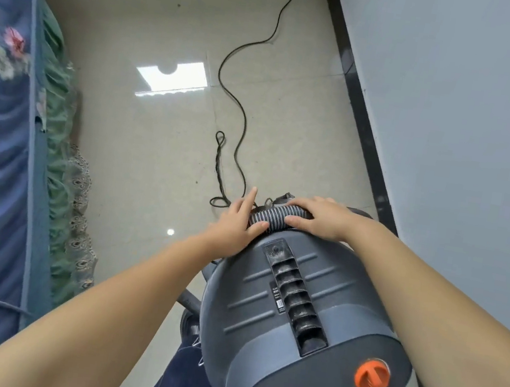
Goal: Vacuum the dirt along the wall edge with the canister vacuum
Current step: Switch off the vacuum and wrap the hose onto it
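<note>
A grey canister vacuum with two orange knobs and a round open port stands low in the view, close to the wall. A ribbed grey hose lies across its far top edge. My right hand grips the hose from above, fingers curled over it. My left hand is at the hose's left end, thumb under it and index finger pointing up; how firmly it holds is unclear. The white wall with a dark baseboard runs along the right.
The vacuum's black power cord snakes over the glossy beige tiled floor ahead, with a loop near the canister. A bed with a blue floral cover and green lace skirt lines the left side. Dark blue cloth shows below.
</note>
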The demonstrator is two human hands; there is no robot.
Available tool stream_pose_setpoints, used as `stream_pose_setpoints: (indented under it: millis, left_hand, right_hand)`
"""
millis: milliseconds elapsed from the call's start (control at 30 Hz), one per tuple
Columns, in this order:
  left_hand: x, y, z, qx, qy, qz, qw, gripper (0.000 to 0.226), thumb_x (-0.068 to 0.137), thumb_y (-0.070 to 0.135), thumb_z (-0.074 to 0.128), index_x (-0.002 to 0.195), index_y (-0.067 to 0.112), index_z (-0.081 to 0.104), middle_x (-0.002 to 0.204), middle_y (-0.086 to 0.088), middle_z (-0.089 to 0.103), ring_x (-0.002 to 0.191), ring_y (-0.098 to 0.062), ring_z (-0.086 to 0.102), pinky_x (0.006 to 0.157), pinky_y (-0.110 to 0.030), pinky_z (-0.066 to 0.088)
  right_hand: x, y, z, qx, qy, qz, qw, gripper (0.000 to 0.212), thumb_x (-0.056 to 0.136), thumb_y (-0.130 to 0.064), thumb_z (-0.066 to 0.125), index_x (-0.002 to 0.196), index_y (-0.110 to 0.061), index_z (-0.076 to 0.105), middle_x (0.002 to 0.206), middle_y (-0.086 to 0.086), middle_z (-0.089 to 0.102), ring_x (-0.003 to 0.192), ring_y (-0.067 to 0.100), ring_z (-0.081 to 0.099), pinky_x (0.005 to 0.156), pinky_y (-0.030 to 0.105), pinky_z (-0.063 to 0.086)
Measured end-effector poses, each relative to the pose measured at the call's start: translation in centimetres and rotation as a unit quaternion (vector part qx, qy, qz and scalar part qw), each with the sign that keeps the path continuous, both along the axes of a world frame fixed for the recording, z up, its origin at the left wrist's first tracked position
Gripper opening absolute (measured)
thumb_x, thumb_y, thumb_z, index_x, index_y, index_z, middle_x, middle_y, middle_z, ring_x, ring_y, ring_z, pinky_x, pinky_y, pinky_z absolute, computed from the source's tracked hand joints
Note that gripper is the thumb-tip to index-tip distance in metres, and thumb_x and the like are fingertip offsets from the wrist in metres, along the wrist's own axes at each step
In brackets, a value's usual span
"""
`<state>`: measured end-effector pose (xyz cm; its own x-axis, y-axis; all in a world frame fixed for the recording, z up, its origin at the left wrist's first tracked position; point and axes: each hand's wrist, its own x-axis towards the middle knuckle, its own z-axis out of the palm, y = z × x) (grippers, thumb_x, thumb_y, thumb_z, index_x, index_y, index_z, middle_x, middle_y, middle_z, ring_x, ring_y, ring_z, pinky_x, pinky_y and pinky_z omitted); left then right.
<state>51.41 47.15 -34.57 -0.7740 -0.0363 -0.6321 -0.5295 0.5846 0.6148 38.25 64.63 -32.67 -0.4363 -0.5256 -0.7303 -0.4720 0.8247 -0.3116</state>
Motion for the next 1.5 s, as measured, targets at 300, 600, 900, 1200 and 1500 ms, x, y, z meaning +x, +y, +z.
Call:
stream_pose_setpoints:
  millis: [300, 600, 900, 1200, 1500]
  left_hand:
    - [-0.2, 0.7, -2.7, -0.120, -0.049, -0.044, 0.991, 0.073, 0.096, 0.057, 0.033, 0.153, 0.032, -0.006, 0.161, 0.007, 0.007, 0.148, -0.017, -0.002, 0.110, -0.066, -0.004]
    - [-1.4, -1.3, -4.6, -0.118, -0.069, -0.020, 0.990, 0.078, 0.093, 0.061, 0.037, 0.153, 0.030, -0.003, 0.161, 0.005, 0.004, 0.148, -0.020, -0.004, 0.109, -0.067, -0.004]
    - [-0.1, -1.1, 1.6, -0.069, -0.068, 0.033, 0.995, 0.063, 0.097, 0.042, 0.047, 0.150, 0.018, 0.025, 0.150, -0.012, 0.037, 0.137, -0.032, 0.034, 0.110, -0.046, 0.031]
    - [5.6, -3.2, 16.7, -0.045, 0.071, 0.190, 0.978, 0.025, 0.097, 0.029, 0.045, 0.110, 0.016, 0.062, 0.088, -0.001, 0.069, 0.080, -0.021, 0.065, 0.074, -0.034, 0.052]
    - [7.3, -12.3, 26.5, -0.066, 0.191, 0.175, 0.964, 0.021, 0.097, 0.025, 0.045, 0.103, 0.016, 0.063, 0.089, -0.004, 0.070, 0.085, -0.025, 0.066, 0.078, -0.040, 0.054]
  right_hand:
    - [-0.3, -1.4, -2.9, 0.087, -0.035, 0.026, 0.995, 0.059, 0.089, -0.069, 0.040, 0.141, -0.042, 0.035, 0.141, 0.010, 0.043, 0.132, 0.034, 0.036, 0.109, 0.056, 0.028]
    - [-2.0, -3.3, -3.8, 0.057, -0.038, 0.018, 0.997, 0.060, 0.088, -0.064, 0.050, 0.141, -0.036, 0.043, 0.142, 0.008, 0.048, 0.131, 0.033, 0.042, 0.109, 0.050, 0.033]
    - [2.0, -1.0, 1.9, -0.025, 0.028, -0.114, 0.993, 0.050, 0.096, -0.041, 0.048, 0.141, -0.020, 0.046, 0.144, 0.013, 0.045, 0.133, 0.032, 0.041, 0.110, 0.042, 0.034]
    - [7.0, -3.2, 15.9, -0.138, 0.081, -0.139, 0.977, 0.034, 0.101, -0.025, 0.043, 0.129, -0.010, 0.055, 0.130, 0.011, 0.058, 0.114, 0.024, 0.056, 0.096, 0.034, 0.043]
    - [9.9, -13.7, 25.2, -0.198, 0.158, -0.118, 0.960, 0.037, 0.100, -0.025, 0.043, 0.134, -0.013, 0.049, 0.127, 0.011, 0.056, 0.109, 0.024, 0.057, 0.091, 0.036, 0.046]
